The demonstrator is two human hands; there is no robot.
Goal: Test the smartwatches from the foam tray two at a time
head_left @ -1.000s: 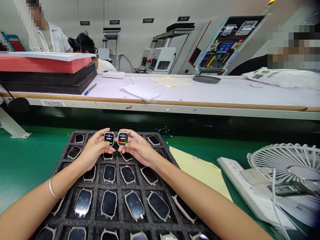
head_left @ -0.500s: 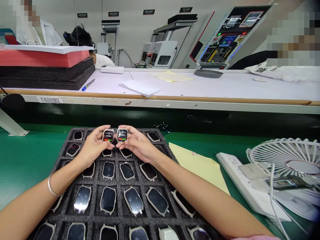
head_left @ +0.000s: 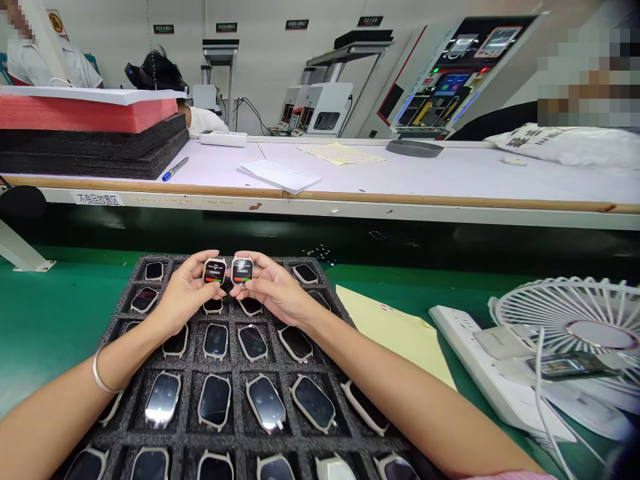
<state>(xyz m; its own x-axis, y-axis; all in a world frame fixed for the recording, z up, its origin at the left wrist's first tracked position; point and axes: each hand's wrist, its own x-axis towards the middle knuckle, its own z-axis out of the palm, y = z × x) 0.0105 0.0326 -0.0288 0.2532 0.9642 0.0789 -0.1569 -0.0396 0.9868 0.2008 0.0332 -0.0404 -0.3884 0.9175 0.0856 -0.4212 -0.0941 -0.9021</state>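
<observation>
Near the far edge of a black foam tray, my left hand grips a smartwatch without a strap. Its lit screen shows white text and a red and green bar. Close beside it, my right hand holds a second smartwatch with a similar lit screen. Both thumbs rest at the lower edges of the watches. Below my hands, the tray's compartments hold several more watch bodies, such as a dark-screened watch. My forearms hide some compartments at the sides.
Right of the tray lie a yellow sheet, a white power strip and a white fan. A raised shelf runs across behind, bearing papers, a pen and stacked foam. Other people are beyond it.
Both watches stay in my hands at nearly the same place. The view has shifted very slightly, and a person at the far left has moved left.
</observation>
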